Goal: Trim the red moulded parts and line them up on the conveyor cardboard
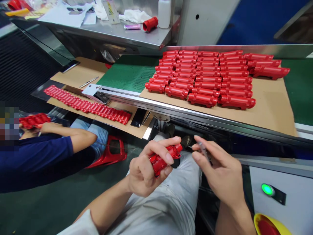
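My left hand is wrapped round a red ribbed plastic housing, its narrow round end pointing up and to the right. Fingers and thumb cover much of the part. To the right, my right hand pinches a slim grey tool between thumb and fingers; its tip is blurred and its exact kind is unclear. A small gap separates the tool from the housing. Both hands are above my lap. Beyond them, several rows of similar red plastic housings lie on a cardboard sheet.
The cardboard rests on a green conveyor belt with a metal rail. At left, a seated co-worker holds red parts beside another red row. A phone lies nearby. A lit green button and yellow-rimmed container are at right.
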Motion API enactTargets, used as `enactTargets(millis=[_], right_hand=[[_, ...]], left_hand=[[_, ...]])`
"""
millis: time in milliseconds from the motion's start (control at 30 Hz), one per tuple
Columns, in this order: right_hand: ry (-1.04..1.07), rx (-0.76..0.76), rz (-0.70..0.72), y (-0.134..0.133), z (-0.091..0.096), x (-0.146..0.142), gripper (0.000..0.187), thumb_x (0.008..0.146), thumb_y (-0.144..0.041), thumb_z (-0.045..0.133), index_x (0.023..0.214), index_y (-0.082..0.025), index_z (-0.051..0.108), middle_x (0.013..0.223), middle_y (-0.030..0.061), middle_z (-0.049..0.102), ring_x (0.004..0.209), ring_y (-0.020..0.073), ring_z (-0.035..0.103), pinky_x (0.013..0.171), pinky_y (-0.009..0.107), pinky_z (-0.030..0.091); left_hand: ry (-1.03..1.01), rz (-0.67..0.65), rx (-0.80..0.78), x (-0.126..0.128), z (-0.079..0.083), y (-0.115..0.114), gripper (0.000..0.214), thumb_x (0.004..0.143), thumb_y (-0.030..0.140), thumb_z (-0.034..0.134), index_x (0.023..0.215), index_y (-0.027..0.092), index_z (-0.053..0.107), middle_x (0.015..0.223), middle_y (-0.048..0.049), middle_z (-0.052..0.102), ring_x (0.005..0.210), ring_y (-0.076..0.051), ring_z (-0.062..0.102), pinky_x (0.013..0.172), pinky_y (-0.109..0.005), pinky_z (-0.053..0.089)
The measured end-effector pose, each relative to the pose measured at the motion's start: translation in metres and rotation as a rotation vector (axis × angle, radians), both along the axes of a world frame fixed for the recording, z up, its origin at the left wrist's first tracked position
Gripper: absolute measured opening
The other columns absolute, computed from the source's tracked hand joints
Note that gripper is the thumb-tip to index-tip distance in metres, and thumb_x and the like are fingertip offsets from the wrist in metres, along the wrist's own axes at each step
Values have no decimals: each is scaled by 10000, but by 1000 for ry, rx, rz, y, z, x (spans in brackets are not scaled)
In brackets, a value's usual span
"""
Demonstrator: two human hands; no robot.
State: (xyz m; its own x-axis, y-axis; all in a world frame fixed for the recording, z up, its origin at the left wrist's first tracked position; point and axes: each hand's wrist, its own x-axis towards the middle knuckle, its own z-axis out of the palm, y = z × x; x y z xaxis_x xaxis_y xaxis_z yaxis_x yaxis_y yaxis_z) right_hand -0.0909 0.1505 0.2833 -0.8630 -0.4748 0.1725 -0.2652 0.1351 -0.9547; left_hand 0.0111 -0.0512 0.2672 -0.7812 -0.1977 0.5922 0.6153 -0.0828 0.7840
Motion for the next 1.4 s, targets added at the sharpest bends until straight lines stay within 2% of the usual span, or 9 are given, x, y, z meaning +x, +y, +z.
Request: enactTargets(millis=[100,200,400,500,667,800,1000,1233,1400], right_hand=[[60,127,149,6,7,5,421,979,-264,812,1386,-358,761,1117,36,778,964,162,745,827,267,610],[-9,36,192,11,3,5,383,1015,-311,767,1394,-365,752,1040,25,780,877,158,737,757,266,605],[168,75,-194,13,-15,3,337,986,-261,788,1316,-331,793,1042,29,785,861,165,718,763,290,584],[214,63,-216,8,-8,12,317,983,-217,783,1283,-318,795,1033,17,775,845,149,709,755,272,569],[243,117,-42,-1,5,27,343,962,-173,800,1274,-316,791,1050,10,769,851,124,703,741,228,557],[110,127,-43,-2,8,30,273,970,-241,808,1227,-332,806,1028,7,783,810,114,708,696,198,558],[-269,-31,55,-18,20,25,130,984,-375,794,1075,-297,843,662,-48,639,511,46,504,480,129,406],[-319,-37,137,-31,18,21,159,981,-381,804,1105,-285,829,961,9,789,839,118,734,776,180,584],[-322,15,127,-30,15,20,169,962,-416,825,1037,-266,799,872,-16,736,758,106,643,705,198,524]], left_hand=[[-13,-38,60,0,0,2,401,940,-115,578,824,208,371,1211,21,626,1513,-342,587,1231,-636,555],[-79,-58,188,0,0,6,390,921,-115,610,929,232,433,1238,2,606,1488,-348,610,1233,-594,556],[-285,-67,353,-4,-6,8,380,938,-41,679,1086,255,492,1168,-1,572,1429,-343,654,1217,-533,537],[-380,-57,319,-5,-9,7,284,966,27,679,1105,243,556,1159,-31,616,1376,-321,671,1170,-495,532],[-461,36,130,-1,-9,6,216,1032,145,585,1211,257,629,1173,-71,647,1167,-247,648,1064,-448,508],[-464,107,-107,3,-4,4,291,1070,158,488,1302,260,632,1200,-82,637,1107,-219,607,1001,-396,489],[-354,58,-409,4,3,4,631,1053,112,443,1666,251,381,1195,-97,639,1085,-234,593,1006,-433,477],[-280,115,-567,5,2,1,768,990,41,453,1709,257,290,1415,-135,638,1217,-257,589,1042,-447,463],[-294,76,-612,4,0,1,766,1020,49,445,1731,247,240,1538,-150,600,1321,-262,565,1136,-477,431]])
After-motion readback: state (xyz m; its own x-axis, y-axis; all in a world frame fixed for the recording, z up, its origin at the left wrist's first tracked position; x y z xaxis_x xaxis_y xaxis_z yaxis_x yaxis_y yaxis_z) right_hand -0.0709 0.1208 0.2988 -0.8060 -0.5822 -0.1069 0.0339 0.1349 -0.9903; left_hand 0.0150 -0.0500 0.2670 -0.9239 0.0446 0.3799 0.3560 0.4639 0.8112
